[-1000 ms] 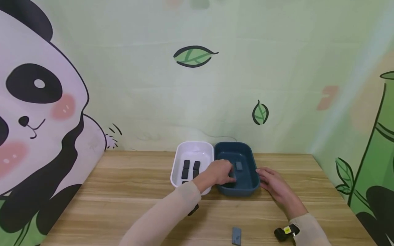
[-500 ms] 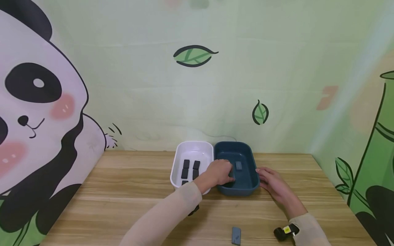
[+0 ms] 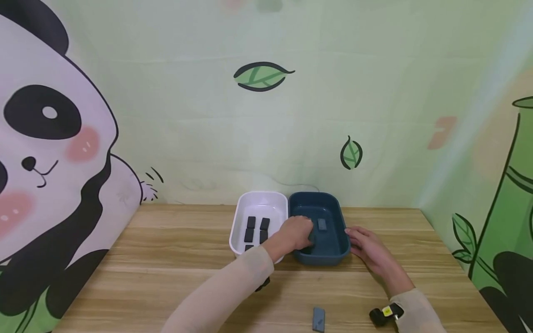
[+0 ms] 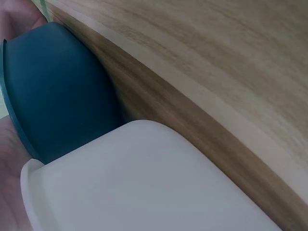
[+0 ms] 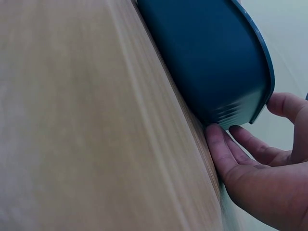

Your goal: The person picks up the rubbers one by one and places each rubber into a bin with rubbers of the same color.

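**What the views are hiding**

The left hand (image 3: 296, 232) is covering whatever its fingertips touch inside the dark blue plastic tub (image 3: 338, 240). The frame's bottom edge is cutting off the small grey-blue rectangular block (image 3: 318, 319) on the wooden table (image 3: 166, 259).

— Where is the left hand (image 3: 296, 233)?

— Stretched forward and across to the right, forearm in a beige sleeve, knuckles up, fingers curled downward. Whether they pinch anything is hidden.

— And the right hand (image 3: 368, 247)?

— Lying low and to the right, palm down, fingers nearly straight and pointing forward-left. In the right wrist view the fingertips (image 5: 215, 137) press sideways, thumb raised apart.
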The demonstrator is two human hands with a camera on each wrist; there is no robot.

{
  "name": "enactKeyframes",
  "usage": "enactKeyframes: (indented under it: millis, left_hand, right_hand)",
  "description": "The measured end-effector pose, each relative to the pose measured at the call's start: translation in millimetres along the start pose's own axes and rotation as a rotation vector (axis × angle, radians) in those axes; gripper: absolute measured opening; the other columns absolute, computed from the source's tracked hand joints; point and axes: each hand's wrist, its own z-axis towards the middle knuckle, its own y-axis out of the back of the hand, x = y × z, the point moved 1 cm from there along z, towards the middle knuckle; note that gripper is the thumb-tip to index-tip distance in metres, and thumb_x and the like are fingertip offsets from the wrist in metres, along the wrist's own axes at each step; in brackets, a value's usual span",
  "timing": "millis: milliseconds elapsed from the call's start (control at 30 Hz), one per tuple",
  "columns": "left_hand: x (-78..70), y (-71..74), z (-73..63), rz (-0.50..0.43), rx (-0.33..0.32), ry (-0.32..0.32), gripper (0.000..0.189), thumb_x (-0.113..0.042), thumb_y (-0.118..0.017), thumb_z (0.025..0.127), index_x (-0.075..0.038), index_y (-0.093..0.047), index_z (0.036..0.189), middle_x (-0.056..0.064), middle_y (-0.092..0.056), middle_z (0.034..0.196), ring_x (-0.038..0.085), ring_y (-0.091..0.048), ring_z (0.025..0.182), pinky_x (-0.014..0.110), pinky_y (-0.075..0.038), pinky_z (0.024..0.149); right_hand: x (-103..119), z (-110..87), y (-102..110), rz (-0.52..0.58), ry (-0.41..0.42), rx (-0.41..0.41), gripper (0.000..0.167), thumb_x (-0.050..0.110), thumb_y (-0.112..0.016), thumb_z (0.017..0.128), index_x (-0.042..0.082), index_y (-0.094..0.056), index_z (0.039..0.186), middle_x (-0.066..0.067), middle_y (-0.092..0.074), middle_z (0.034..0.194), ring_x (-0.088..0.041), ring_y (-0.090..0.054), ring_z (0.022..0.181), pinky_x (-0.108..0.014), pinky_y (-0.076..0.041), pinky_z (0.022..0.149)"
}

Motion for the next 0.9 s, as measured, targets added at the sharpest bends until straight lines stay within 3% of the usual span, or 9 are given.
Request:
enactKeyframes:
  millis: [200,367,567,700,900]
  left_hand:
    - [0.2,7.2,-0.8,-0.046,0.048,0.013,0.022,-0.027,-0.086,0.091,-0.009,-0.079,0.101,0.003,-0.073,0.095,0.016,-0.062,0.079,0.028,-0.058,0.074]
    - [0.9,11.7,-0.2,-0.089,0.086,-0.016,0.019,-0.023,-0.087,0.091,-0.008,-0.079,0.100,0.003,-0.073,0.092,0.015,-0.061,0.078,0.024,-0.056,0.072]
    - [4.3,23.1,-3.5,-0.118,0.099,-0.082,0.034,-0.029,-0.087,0.092,-0.007,-0.078,0.117,0.004,-0.072,0.107,0.014,-0.066,0.093,0.024,-0.059,0.084]
    - [2.1,41.0,-20.8,-0.166,0.076,-0.131,0.046,-0.034,-0.085,0.095,-0.009,-0.074,0.132,0.004,-0.071,0.123,0.016,-0.067,0.112,0.026,-0.058,0.099]
    - [-4.0,55.7,-61.7,-0.285,0.002,-0.272,0.045,-0.033,-0.084,0.096,-0.010,-0.073,0.133,0.002,-0.070,0.128,0.013,-0.067,0.117,0.022,-0.055,0.102]
  right_hand:
    - [0.0,0.6,-1.6,0.001,-0.004,-0.002,0.062,0.034,-0.058,0.112,-0.008,-0.040,0.153,-0.011,-0.064,0.136,-0.009,-0.064,0.115,-0.024,-0.059,0.096]
    - [-0.4,-0.4,-1.8,-0.009,-0.010,-0.002,0.060,0.035,-0.057,0.113,-0.008,-0.041,0.153,-0.011,-0.064,0.136,-0.010,-0.063,0.115,-0.025,-0.059,0.096]
    - [-2.5,-0.6,-1.3,-0.010,0.000,0.005,0.061,0.036,-0.056,0.113,-0.008,-0.041,0.152,-0.010,-0.064,0.135,-0.009,-0.064,0.114,-0.024,-0.059,0.096]
    - [-2.8,0.0,-0.4,-0.002,0.013,0.011,0.059,0.034,-0.056,0.113,-0.009,-0.043,0.151,-0.009,-0.065,0.133,-0.008,-0.065,0.113,-0.024,-0.059,0.095]
    - [-0.6,-1.4,-0.3,0.015,0.024,0.017,0.055,0.031,-0.056,0.113,-0.009,-0.045,0.148,-0.008,-0.066,0.130,-0.008,-0.066,0.112,-0.025,-0.059,0.096]
